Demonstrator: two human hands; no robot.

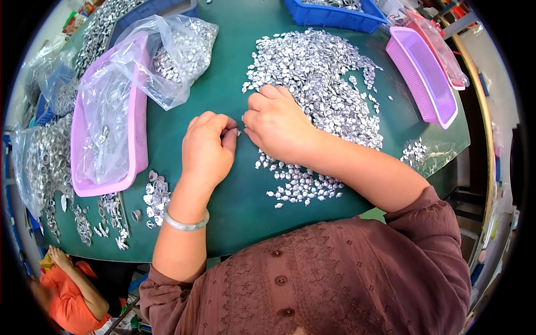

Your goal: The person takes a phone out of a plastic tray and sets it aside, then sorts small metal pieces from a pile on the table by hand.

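My left hand (210,146), with a pale bangle (186,224) on its wrist, is closed in a pinch. A tiny silvery piece (239,133) shows at its thumb and fingertip. Close beside it, my right hand (279,124) is also closed, its fingers curled and its fingertips mostly hidden from view. What it holds, if anything, cannot be made out. The right hand and forearm lie over the near left side of a broad pile of small silvery metal pieces (318,61). Below the right forearm, a looser group of rounded silvery pieces (301,187) is spread on the green tabletop (234,206).
A pink basket (139,123) with clear plastic bags stands at left, a bag of metal pieces (192,50) beside it. Blue bins (335,17) line the far side. A purple basket (419,72) sits at right. Another person in orange (75,296) is at lower left.
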